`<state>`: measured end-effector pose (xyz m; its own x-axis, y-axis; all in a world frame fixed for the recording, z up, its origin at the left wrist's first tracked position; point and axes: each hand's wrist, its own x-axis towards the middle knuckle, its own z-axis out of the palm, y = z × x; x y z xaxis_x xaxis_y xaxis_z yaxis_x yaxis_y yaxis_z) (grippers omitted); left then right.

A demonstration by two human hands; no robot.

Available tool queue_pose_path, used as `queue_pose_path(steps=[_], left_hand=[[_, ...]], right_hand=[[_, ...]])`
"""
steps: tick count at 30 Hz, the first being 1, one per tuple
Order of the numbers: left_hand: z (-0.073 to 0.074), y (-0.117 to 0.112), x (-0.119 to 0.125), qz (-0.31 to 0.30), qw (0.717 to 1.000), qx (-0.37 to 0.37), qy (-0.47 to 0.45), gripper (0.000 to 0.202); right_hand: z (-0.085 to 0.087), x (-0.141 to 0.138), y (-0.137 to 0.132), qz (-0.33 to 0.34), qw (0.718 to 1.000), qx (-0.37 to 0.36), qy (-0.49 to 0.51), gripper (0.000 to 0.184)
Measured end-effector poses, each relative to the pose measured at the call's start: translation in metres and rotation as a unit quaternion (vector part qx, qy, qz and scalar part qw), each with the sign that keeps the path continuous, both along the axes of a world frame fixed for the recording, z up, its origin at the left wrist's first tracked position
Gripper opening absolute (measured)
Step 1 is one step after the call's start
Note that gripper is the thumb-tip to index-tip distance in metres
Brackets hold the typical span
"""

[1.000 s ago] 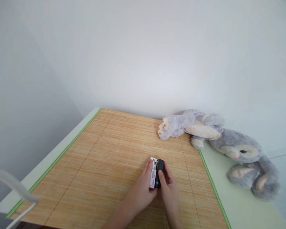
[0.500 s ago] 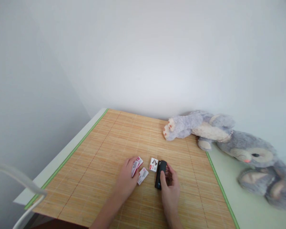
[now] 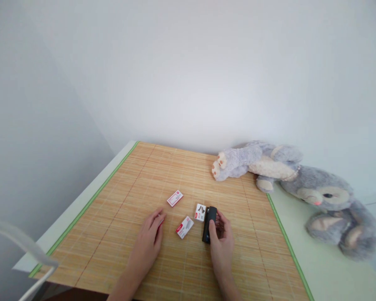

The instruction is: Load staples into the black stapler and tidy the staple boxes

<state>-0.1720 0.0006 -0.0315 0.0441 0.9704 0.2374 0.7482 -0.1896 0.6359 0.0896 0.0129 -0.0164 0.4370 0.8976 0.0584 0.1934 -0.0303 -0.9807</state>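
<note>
My left hand [image 3: 146, 237] rests low over the mat, left of the boxes, fingers curled around a small box of which only a red edge [image 3: 162, 219] peeks out. My right hand [image 3: 222, 241] grips a black stapler [image 3: 209, 224] lying lengthwise on the mat, thumb on its near side. Touching or nearly touching the stapler's left side is a small white box with a dark picture [image 3: 199, 212]. A white and red staple box [image 3: 184, 227] lies between my hands. Farther back sits another red-edged white box [image 3: 174, 198].
A bamboo mat [image 3: 172, 167] with green edging covers much of the pale table [image 3: 338, 276]. On the right, a grey plush rabbit [image 3: 269, 167] lies across the mat's back corner and the table. A white curved cable or tube [image 3: 25, 242] crosses the lower left. Walls stand behind.
My left hand has moved left and toward me with one small box, away from the other boxes. One red-edged box now lies uncovered. My right hand still holds the stapler. The view has shifted slightly.
</note>
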Motion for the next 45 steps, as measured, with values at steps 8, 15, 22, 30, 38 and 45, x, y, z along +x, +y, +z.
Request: queue_pose_path(steps=[8, 15, 22, 30, 38, 45], left_hand=[[0.018, 0.014, 0.010, -0.042, 0.990, 0.016, 0.130, 0.065], [0.038, 0.036, 0.053, 0.000, 0.995, 0.052, 0.080, 0.034], [0.040, -0.009, 0.089, -0.052, 0.996, -0.031, 0.058, 0.048], [0.042, 0.028, 0.112, -0.083, 0.993, -0.041, 0.066, 0.059], [0.049, -0.021, 0.091, -0.142, 0.987, -0.066, 0.037, 0.048], [0.040, -0.026, 0.090, -0.131, 0.988, -0.027, 0.077, 0.088]], right_hand=[[0.002, -0.006, 0.000, -0.005, 1.000, -0.003, 0.000, 0.054], [0.008, -0.003, -0.001, 0.031, 0.992, -0.032, -0.114, 0.067], [0.024, 0.047, -0.020, 0.072, 0.972, -0.031, -0.221, 0.042], [0.023, 0.047, -0.030, 0.059, 0.964, -0.028, -0.258, 0.033], [0.016, 0.013, -0.009, -0.007, 0.943, -0.002, -0.332, 0.040], [0.030, -0.026, 0.019, 0.034, 0.955, 0.064, -0.287, 0.029]])
